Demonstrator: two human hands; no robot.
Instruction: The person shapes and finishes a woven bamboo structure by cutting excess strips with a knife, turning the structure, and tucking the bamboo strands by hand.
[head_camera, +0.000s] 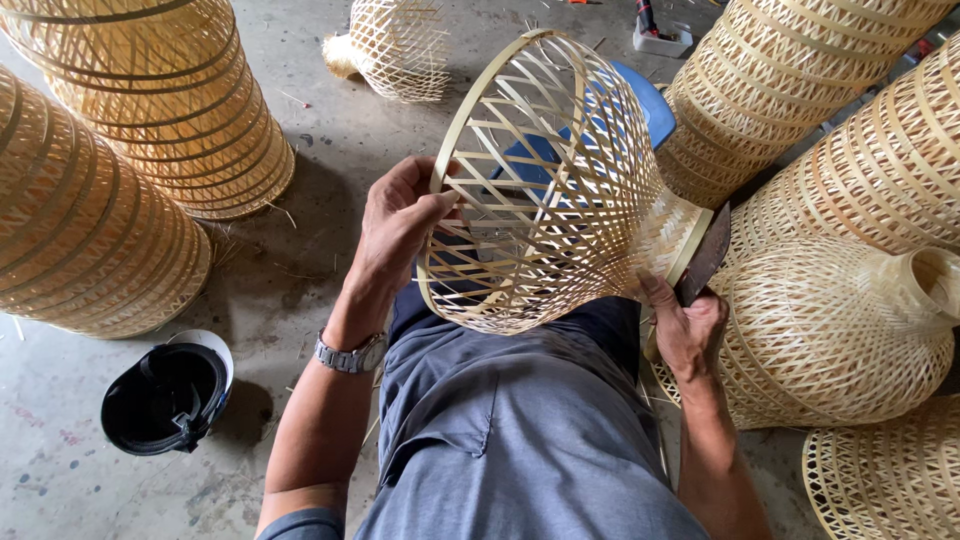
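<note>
A woven bamboo lampshade (560, 190) with an open lattice lies on its side over my lap, its wide rim toward me. My left hand (400, 215) grips that rim at the left side, fingers hooked over the hoop. My right hand (690, 325) holds a dark, flat-bladed knife (706, 255), whose blade rests against the narrow woven neck of the lampshade on the right. A metal watch (350, 355) sits on my left wrist. My grey trousers fill the bottom middle.
Stacks of nested bamboo shades stand at the left (120, 130) and upper right (800, 80). Finished vase-shaped shades (840, 330) lie at my right. A black-lined helmet (170, 395) rests on the concrete floor lower left. A blue stool (645, 100) shows behind the lattice.
</note>
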